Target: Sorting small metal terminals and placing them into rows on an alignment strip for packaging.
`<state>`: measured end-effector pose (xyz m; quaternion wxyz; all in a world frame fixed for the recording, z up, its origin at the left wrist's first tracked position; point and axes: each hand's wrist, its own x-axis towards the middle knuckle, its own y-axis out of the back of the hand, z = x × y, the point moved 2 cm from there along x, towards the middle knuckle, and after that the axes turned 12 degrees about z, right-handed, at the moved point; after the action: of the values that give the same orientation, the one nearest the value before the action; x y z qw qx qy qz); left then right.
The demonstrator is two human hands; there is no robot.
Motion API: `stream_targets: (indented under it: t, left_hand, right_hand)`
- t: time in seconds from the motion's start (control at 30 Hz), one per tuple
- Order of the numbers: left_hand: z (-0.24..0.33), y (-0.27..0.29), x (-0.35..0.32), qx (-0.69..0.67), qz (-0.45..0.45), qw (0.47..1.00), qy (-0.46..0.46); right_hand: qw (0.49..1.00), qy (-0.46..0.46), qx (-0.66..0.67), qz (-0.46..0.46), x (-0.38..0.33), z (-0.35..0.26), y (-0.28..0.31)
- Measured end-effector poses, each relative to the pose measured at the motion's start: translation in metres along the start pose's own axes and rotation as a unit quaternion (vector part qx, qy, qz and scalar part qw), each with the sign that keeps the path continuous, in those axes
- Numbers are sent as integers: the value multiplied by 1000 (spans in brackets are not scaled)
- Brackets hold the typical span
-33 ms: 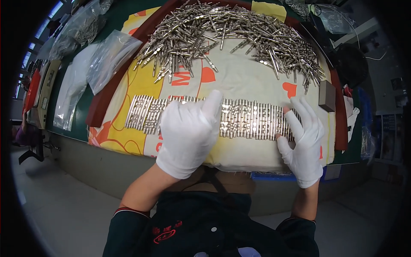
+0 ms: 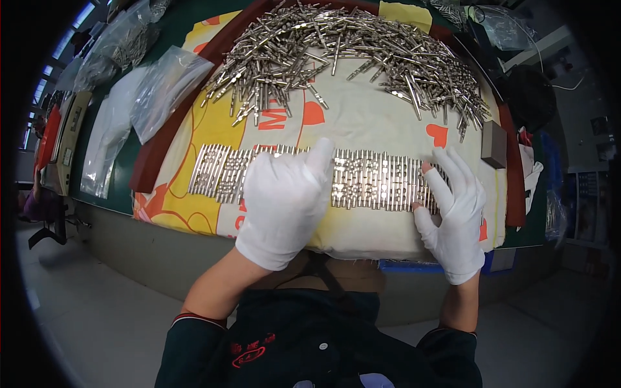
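A row of shiny metal pins point(image 2: 369, 181), laid side by side, runs across the patterned cloth in front of me. Over its left-middle part is my left hand point(image 2: 284, 204), in a white glove. Its fingers are curled in and the thumb side points up and right; what lies under or in the fingers is hidden. At the row's right end my right hand point(image 2: 458, 216) is open, its gloved fingers spread. Bare tips of its thumb and index finger rest by opposite ends of the last pins. Beyond the row lies a large curved heap of loose metal pins point(image 2: 284, 48).
A dark red raised border point(image 2: 158, 149) edges the cloth point(image 2: 362, 113). A grey block point(image 2: 494, 145) stands at the right. Clear plastic bags point(image 2: 169, 90) lie on the green table at the left, near a beige device point(image 2: 74, 132) with a red top.
My right hand has shifted slightly left along the end of the row. My left hand has barely moved, and the heap looks the same.
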<state>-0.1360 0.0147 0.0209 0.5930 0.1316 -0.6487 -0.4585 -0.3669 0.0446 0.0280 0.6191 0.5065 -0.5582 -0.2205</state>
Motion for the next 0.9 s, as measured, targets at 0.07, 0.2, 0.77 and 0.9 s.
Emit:
stream_targets:
  t: [0.07,0.2,0.77,0.9]
  left_hand:
    - [-1,-7,-10,10,-50,999,-7]
    - [2,1,-12,-28,-122,992,2]
    - [-39,24,-35,-100,-46,992,63]
    - [-45,22,-41,-113,-7,987,114]
  right_hand:
    - [999,17,29,-2,-1,-10,-1]
    - [996,43,71,-20,2,-25,-7]
    - [986,101,106,-81,7,-55,-21]
    - [984,107,109,-87,11,-60,-23]
